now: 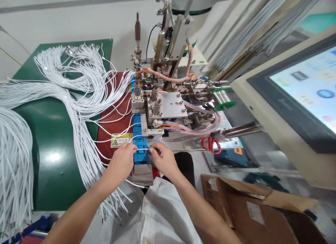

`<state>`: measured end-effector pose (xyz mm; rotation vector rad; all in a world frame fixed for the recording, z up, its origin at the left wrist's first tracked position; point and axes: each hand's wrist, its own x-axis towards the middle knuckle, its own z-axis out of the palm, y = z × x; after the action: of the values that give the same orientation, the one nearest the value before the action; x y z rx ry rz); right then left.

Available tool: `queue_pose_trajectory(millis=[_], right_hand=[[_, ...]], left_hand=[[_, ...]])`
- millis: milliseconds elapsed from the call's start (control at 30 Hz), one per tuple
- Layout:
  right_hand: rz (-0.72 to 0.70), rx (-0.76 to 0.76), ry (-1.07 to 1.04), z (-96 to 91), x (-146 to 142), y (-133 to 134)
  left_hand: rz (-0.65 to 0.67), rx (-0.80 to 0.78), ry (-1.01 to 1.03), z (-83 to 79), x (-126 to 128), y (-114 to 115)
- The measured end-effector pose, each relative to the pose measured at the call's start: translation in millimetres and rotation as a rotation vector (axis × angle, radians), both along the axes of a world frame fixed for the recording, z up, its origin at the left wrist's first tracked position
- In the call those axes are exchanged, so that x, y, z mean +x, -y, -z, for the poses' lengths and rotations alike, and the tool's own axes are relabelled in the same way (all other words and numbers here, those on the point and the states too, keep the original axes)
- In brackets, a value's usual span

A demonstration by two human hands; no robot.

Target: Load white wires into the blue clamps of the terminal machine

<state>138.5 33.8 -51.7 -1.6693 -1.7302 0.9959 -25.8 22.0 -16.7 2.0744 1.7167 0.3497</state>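
Note:
My left hand (125, 157) pinches a white cable (143, 149) at the left side of a blue fixture block (141, 157). On the block's other side, my right hand (163, 158) has thumb and forefinger closed on the cable's end, where a small connector seems to sit; its detail is too small to make out. Between the two hands the cable lies straight across the block. Farther along the blue row, more white cables (115, 113) run from the left into similar blocks. A metal machine (170, 105) with hoses stands just beyond my hands.
Bundles of white cables (75, 128) cover much of the green table (54, 183) at left. Red-handled scissors (211, 145) lie right of the machine. A touchscreen (307, 83) juts in at right, above an open cardboard box (259, 209). A warning label (121, 140) is near my left hand.

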Motion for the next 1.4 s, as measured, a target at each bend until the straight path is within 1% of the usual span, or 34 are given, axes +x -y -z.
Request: queue_pose_trajectory(millis=[100,267,333,467,600,667,733,833,967,1133,1233,1400], right_hand=[[-0.014,0.004,0.003,-2.1,1,-1],[-0.032,0.019,-0.011,-3.4,1,-3],[-0.037,0.016,-0.03,-0.1,1,-3],[-0.05,0.036,-0.002,12.2,3,0],[-0.054,0.029,-0.068,19.1,11,3],[-0.047,0.06,-0.076,17.8,14,1],[-0.082,0.102,-0.054,15.1,15,-3],[-0.14,0.166,-0.019,12.6,10,-9],[-0.158,0.24,-0.021,13.5,4,-9],[-0.11,0.281,-0.149,14.2,6,-3],[-0.089,0.293,-0.156,15.1,6,-1],[-0.043,0.226,-0.145,18.1,6,0]], left_hand=[[0.015,0.018,-0.052,1.8,0,2],[0.066,0.05,-0.053,7.5,-3,2],[0.066,0.042,-0.081,7.2,-2,1],[0.072,0.013,-0.139,3.6,0,2],[0.092,0.018,-0.101,2.9,-2,3],[0.113,0.029,-0.06,4.3,-4,2],[0.129,0.053,-0.03,6.2,-6,2],[0.135,0.075,-0.008,8.9,-7,2],[0.148,0.083,-0.01,11.5,-7,3],[0.137,0.077,-0.025,13.4,-7,4],[0.137,0.055,-0.022,13.0,-7,4],[0.113,0.038,-0.016,9.7,-6,4]])
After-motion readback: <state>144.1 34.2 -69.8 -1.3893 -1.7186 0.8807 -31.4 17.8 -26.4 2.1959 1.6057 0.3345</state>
